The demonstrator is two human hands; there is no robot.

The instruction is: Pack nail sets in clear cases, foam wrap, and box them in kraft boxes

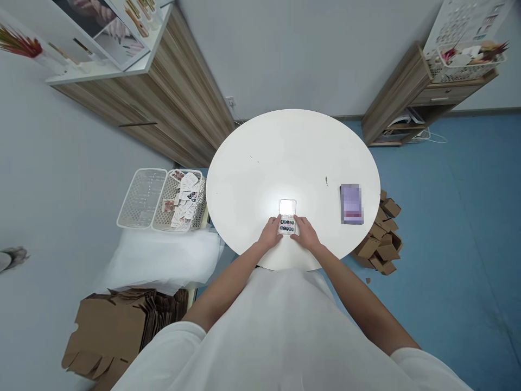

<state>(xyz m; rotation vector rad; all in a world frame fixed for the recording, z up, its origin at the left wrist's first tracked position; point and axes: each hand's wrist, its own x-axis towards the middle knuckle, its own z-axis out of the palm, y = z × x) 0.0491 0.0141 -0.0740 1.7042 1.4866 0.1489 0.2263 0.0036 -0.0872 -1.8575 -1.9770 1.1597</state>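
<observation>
A small clear hinged case (287, 218) stands open on the white round table (252, 157), near its front edge. Its lid (287, 207) is tipped back, away from me. Two rows of small dark, patterned pieces, which look like press-on nails (287, 225), sit in the lower half. My left hand (270, 233) grips the case's left side, fingers at the upper corner and thumb lower down. On the opposite side my right hand (306, 234) holds it in the same way. Both hands are closed on the case's edges.
To the right on the table lies a purple stack (351, 203), partly pixelated. White baskets (142, 198), one holding cards, stand at left above white sheeting (166, 255). Flattened cardboard boxes (106, 328) are lower left; small brown boxes (385, 239) are piled at right. Wooden cabinets (191, 81) stand behind.
</observation>
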